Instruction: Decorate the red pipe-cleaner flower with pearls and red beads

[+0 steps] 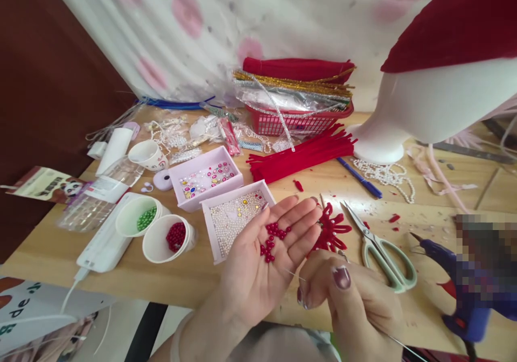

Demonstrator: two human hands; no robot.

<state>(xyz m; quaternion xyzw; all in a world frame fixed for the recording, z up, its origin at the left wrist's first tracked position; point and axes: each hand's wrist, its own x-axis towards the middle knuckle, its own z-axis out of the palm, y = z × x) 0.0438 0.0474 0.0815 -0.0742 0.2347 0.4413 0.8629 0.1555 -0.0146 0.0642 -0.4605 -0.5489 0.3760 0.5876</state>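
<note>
My left hand (pixel 252 276) is palm up and slightly cupped, with several small round red beads (pixel 275 238) resting in the palm and at the base of the fingers. Beside it, my right hand (pixel 351 292) is closed in a pinch on a thin pale wire (pixel 297 276). One end of the wire points at the left palm, close below the beads; the other trails out past the right hand toward the bottom edge. Behind both hands lies a red fuzzy flower (pixel 332 228) of looped petals, partly hidden by the fingers.
Scissors (pixel 382 251) and a blue glue gun (pixel 464 281) lie to the right. On the left stand cups of red beads (pixel 151 243) and green beads (pixel 121 216), plus a tray of pearls (pixel 208 227). Red pipe cleaners (pixel 301 154) and a white mannequin head (pixel 436 103) are farther back.
</note>
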